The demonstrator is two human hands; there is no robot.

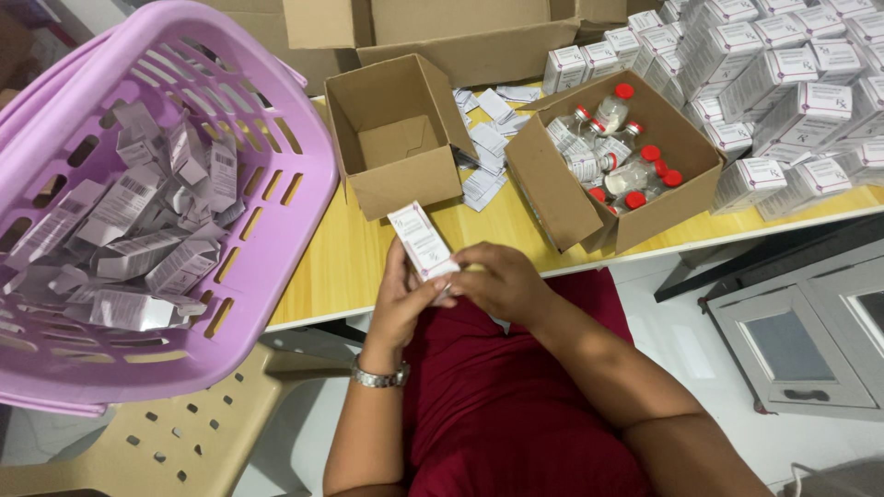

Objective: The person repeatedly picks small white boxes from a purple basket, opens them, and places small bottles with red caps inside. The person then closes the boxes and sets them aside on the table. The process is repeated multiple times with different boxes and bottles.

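Both hands meet over my lap at the edge of the yellow table (350,267). My left hand (398,304), with a metal watch on its wrist, grips a small white carton (422,241) that points up and away from me. At the carton's near end, my right hand (502,281) has its fingers closed on the flap. An open brown box (562,198) behind the hands holds several clear vials with red caps (635,175). An empty brown box (391,133) stands to its left.
A lilac plastic basket (276,239) full of flattened white cartons sits on a beige chair (184,433) at left. Stacked white cartons (783,83) fill the table's right end. Folded leaflets (488,147) lie between the boxes. A grey cabinet (801,331) stands lower right.
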